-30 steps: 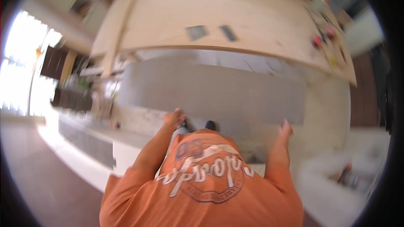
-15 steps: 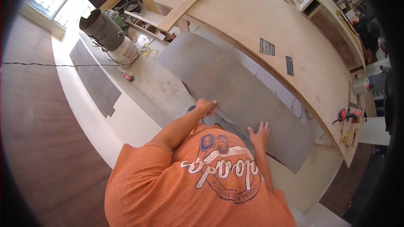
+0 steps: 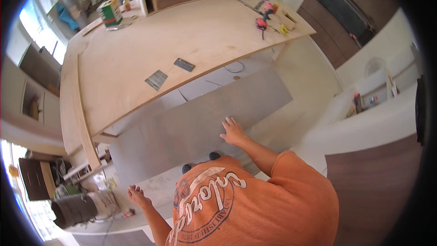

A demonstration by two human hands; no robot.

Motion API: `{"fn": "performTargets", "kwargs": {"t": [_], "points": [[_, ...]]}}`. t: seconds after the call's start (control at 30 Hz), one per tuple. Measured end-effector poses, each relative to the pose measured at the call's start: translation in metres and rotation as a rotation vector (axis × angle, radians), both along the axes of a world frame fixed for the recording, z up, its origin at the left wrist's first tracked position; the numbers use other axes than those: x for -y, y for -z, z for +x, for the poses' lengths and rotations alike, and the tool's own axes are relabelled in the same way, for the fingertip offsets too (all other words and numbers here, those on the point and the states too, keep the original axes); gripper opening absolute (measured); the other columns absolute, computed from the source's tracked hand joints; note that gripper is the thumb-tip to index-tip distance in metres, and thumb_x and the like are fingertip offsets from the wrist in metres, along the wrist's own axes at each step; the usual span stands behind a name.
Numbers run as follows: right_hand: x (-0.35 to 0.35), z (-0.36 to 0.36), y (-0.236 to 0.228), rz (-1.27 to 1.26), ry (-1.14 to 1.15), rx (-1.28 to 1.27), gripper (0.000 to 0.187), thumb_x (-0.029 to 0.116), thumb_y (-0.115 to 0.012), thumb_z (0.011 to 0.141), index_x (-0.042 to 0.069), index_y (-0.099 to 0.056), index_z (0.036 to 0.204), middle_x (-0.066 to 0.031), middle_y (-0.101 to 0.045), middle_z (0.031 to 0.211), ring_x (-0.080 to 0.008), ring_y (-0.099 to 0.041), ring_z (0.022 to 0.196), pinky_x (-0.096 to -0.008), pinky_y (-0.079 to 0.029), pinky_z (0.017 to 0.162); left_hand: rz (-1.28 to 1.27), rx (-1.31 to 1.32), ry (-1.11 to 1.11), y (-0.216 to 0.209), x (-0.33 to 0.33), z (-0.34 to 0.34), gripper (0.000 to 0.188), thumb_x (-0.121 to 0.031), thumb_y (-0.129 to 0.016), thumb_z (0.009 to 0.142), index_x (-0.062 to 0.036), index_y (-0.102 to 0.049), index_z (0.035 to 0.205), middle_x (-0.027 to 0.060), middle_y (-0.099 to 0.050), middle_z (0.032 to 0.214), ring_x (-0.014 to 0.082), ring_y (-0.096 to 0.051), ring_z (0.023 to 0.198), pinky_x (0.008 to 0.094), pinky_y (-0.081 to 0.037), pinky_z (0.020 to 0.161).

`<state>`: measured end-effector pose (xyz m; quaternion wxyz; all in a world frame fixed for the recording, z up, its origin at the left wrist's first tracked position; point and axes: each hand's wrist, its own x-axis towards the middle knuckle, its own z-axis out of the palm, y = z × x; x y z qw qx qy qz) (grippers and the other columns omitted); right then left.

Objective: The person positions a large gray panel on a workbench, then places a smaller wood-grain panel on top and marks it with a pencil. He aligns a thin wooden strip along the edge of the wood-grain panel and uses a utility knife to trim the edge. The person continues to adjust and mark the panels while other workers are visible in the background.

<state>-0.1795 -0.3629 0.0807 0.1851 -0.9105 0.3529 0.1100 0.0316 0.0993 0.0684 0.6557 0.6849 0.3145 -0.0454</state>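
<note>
A long grey laminate sheet (image 3: 195,125) lies below me, alongside the near edge of a large plywood worktable. My right hand (image 3: 233,131) is over the sheet's near edge with its fingers spread; whether it presses on the surface I cannot tell. Apart from the sheet, off its near left end, my left hand (image 3: 138,197) hangs with loosely bent fingers and nothing visible in them. The toes of my dark shoes (image 3: 214,156) show by the sheet's near edge.
On the plywood worktable (image 3: 123,54) lie two small dark sample pieces (image 3: 184,64), a red cordless drill (image 3: 264,18) and a green tin (image 3: 109,12). A wooden strip (image 3: 82,109) overhangs its left edge. A grey bucket-like container (image 3: 75,209) lies at lower left. Dark brown panel (image 3: 373,187) at right.
My view has swung to the right. My left hand has come away from the sheet's near edge and out to the left. My right hand stays over the sheet with fingers spread.
</note>
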Motion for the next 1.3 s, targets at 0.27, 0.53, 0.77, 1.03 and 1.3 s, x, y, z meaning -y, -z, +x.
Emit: {"fn": "performTargets", "kwargs": {"t": [0.27,0.53,0.77,1.03,1.3], "points": [[-0.042,-0.008,0.003,-0.027,0.025,0.354,0.048,0.026,-0.063,0.087,0.002,-0.053,0.128,-0.0195,-0.04,0.144,-0.0359,-0.037,0.134,-0.0436,-0.033,0.109,0.155,0.574,0.689,-0.125,0.105,0.085,0.024,-0.02,-0.057,0.095,-0.0002,-0.059,0.11,0.0083,-0.063,0.092,0.0164,-0.06,0.08,0.0279,-0.047,0.07],[-0.039,-0.063,0.002,-0.021,0.437,0.532,0.03,0.018,-0.062,0.088,0.004,-0.063,0.114,-0.0162,-0.052,0.133,-0.0337,-0.048,0.123,-0.0412,-0.039,0.103,0.587,0.743,1.469,-0.025,0.158,0.065,0.024,-0.012,-0.064,0.084,0.0009,-0.062,0.105,0.0201,-0.064,0.099,0.0362,-0.06,0.092,0.044,-0.048,0.08],[0.069,-0.151,-0.009,-0.353,0.844,0.778,0.018,0.015,-0.06,0.088,0.002,-0.068,0.097,-0.0165,-0.066,0.104,-0.0338,-0.062,0.098,-0.0413,-0.05,0.084,0.471,0.73,1.765,-0.025,0.237,-0.002,0.027,-0.011,-0.066,0.081,0.001,-0.061,0.105,0.021,-0.061,0.107,0.0393,-0.057,0.102,0.0456,-0.045,0.089],[0.245,-0.232,-0.03,-0.295,1.402,1.012,0.035,0.029,-0.063,0.089,-0.005,-0.066,0.098,-0.0186,-0.069,0.095,-0.0281,-0.066,0.092,-0.0353,-0.05,0.08,0.576,0.77,2.002,-0.038,0.404,-0.065,0.04,-0.014,-0.068,0.081,-0.0017,-0.058,0.117,0.0241,-0.044,0.136,0.0447,-0.041,0.124,0.0502,-0.038,0.101],[0.458,-0.363,-0.068,-0.46,1.506,0.797,0.032,0.026,-0.063,0.086,-0.002,-0.065,0.102,-0.0194,-0.067,0.101,-0.0324,-0.064,0.097,-0.0389,-0.05,0.085,0.812,0.639,2.178,0.011,0.605,-0.145,0.082,-0.031,-0.066,0.084,-0.0094,-0.022,0.149,0.0229,-0.007,0.157,0.0449,-0.006,0.143,0.0637,-0.016,0.11]]}}
